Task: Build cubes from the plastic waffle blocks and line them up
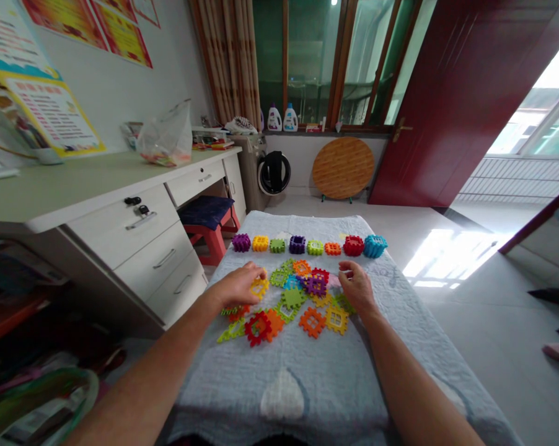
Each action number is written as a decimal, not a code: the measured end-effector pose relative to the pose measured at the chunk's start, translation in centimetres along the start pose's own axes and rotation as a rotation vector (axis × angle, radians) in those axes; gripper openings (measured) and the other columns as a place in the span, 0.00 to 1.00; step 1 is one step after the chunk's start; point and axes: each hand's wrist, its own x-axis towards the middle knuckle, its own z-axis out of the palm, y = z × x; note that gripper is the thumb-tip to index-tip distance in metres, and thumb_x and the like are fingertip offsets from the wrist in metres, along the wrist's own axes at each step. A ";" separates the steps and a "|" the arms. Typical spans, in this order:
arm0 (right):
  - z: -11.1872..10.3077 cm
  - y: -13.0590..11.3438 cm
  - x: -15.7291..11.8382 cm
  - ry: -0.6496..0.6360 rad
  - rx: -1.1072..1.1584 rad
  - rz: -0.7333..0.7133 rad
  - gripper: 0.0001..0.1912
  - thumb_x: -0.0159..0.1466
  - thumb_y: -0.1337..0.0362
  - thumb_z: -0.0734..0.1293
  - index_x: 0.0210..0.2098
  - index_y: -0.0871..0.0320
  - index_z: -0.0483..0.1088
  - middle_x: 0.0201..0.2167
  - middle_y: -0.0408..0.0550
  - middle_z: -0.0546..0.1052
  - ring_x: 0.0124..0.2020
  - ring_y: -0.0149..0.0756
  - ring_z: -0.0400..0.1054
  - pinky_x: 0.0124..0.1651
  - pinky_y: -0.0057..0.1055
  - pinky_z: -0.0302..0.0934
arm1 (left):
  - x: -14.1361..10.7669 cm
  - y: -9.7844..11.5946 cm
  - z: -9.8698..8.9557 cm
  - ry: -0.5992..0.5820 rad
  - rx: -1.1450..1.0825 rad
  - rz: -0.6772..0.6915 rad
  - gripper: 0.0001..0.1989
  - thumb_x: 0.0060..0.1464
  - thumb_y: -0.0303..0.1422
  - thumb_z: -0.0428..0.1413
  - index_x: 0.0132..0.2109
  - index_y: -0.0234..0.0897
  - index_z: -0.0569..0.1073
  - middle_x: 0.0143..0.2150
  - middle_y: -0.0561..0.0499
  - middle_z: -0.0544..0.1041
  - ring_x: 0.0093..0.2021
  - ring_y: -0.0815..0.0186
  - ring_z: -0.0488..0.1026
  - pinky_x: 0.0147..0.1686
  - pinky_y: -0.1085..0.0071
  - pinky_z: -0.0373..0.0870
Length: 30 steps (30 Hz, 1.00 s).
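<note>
My left hand (239, 285) — gripping yellow lattice tile (261, 287), left of purple tile (317, 285); light edge hold spares notches. Right hand (359, 288) — right of it, grasp unclear.

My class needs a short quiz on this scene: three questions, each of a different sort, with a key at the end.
1. Which colour is the piece in the grip of the left hand?
A) red B) yellow C) purple
2. True or false: the round tabletop lies flat on the cloth.
3. Fill in the missing word: the stack at the right end of the row, beside the red stack, is ____.

Key: 1: B. 2: False; the round tabletop stands upright by the wall. 3: blue.
</note>
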 end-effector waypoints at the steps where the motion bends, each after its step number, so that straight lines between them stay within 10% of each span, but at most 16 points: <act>1: 0.0 0.0 0.0 -0.001 -0.001 -0.004 0.17 0.51 0.63 0.58 0.39 0.60 0.70 0.34 0.48 0.74 0.26 0.32 0.66 0.35 0.32 0.62 | 0.1 -0.3 -0.3 0.040 0.003 -0.060 0.23 0.39 0.35 0.58 0.46 0.38 0.69 0.46 0.47 0.69 0.43 0.61 0.70 0.44 0.70 0.66; 8: 0.0 0.2 0.0 0.004 -0.006 -0.008 0.17 0.51 0.63 0.58 0.39 0.60 0.70 0.34 0.48 0.74 0.26 0.32 0.65 0.34 0.31 0.62 | 2.6 -1.5 -0.8 0.164 0.179 -0.210 0.22 0.41 0.46 0.59 0.42 0.38 0.72 0.43 0.45 0.73 0.44 0.57 0.70 0.44 0.67 0.65; 15: -0.1 -0.1 0.0 -0.002 -0.018 0.013 0.17 0.52 0.63 0.58 0.39 0.59 0.70 0.35 0.48 0.75 0.27 0.32 0.66 0.34 0.31 0.62 | 3.5 -1.6 0.8 0.038 0.190 -0.198 0.32 0.37 0.51 0.60 0.48 0.37 0.72 0.47 0.43 0.73 0.49 0.53 0.69 0.47 0.65 0.64; 30: 0.0 0.2 0.1 -0.008 -0.021 0.009 0.17 0.51 0.64 0.59 0.38 0.59 0.70 0.33 0.48 0.75 0.27 0.32 0.66 0.34 0.31 0.62 | 3.5 -2.6 0.6 -0.011 0.192 -0.162 0.30 0.37 0.44 0.60 0.49 0.37 0.72 0.48 0.44 0.74 0.50 0.53 0.69 0.47 0.66 0.65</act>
